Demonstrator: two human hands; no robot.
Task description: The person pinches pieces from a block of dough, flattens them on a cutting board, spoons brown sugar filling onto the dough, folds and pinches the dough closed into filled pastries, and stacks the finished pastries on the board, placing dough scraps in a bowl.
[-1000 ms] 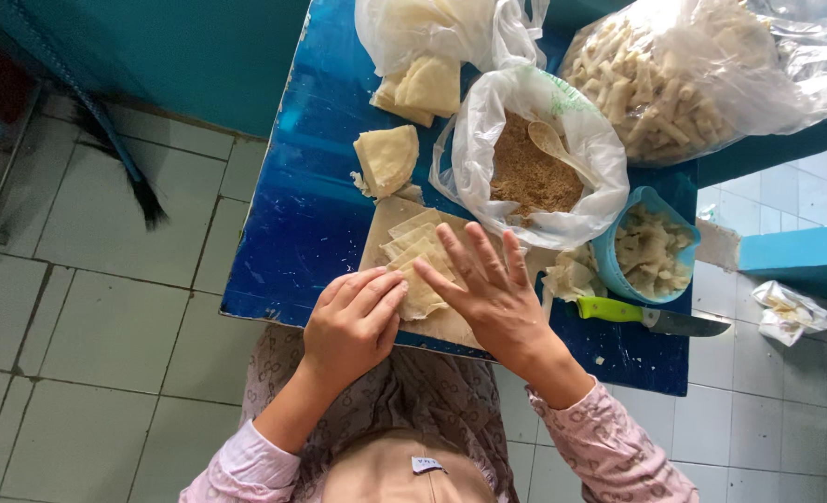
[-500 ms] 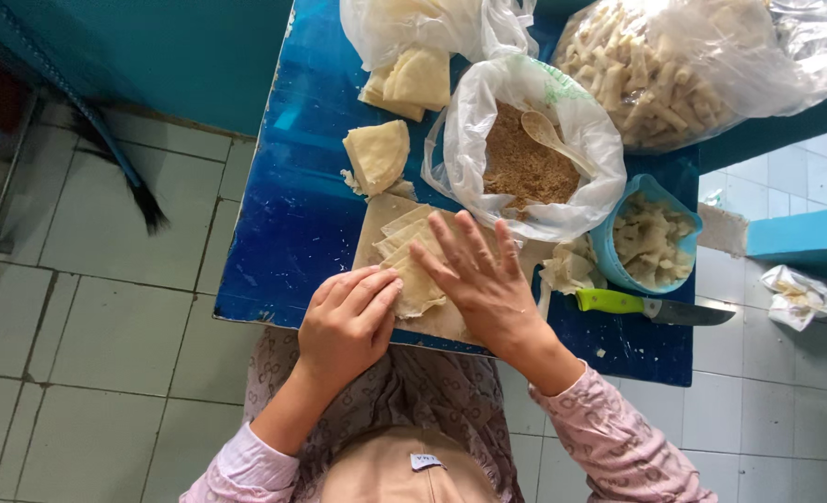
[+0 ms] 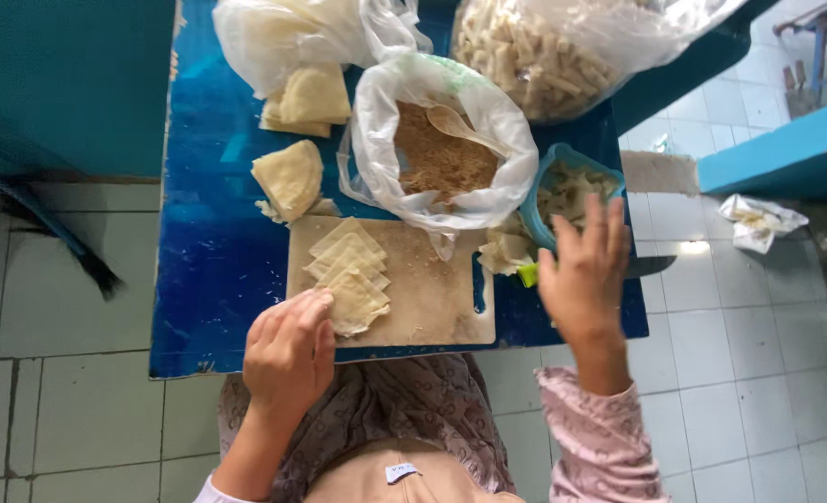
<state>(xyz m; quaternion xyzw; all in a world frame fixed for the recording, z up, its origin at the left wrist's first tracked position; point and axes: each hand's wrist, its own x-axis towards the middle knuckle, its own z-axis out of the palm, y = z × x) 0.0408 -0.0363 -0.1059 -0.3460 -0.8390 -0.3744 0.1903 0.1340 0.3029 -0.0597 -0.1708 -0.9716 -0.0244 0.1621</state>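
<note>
Since half a second ago your right hand (image 3: 583,279) has left the wrappers and swung to the right of the frame — it now hangs over the near rim of the blue bowl (image 3: 546,177), fingers spread apart and holding nothing. Your left hand (image 3: 289,356) sits at the lower centre, fingers together and curled, their tips touching the nearest sheet of the wrappers (image 3: 348,272) at the near left edge of the board (image 3: 432,298). Those thin squares lie fanned in a short overlapping row on the board's left half. Just beyond the board stands an open bag (image 3: 441,140) of brown crumbs with a spoon (image 3: 465,126) in it. Left of it — folded dough (image 3: 289,179) on the blue table (image 3: 209,261). Farthest, at the upper edge, two more plastic bags.
</note>
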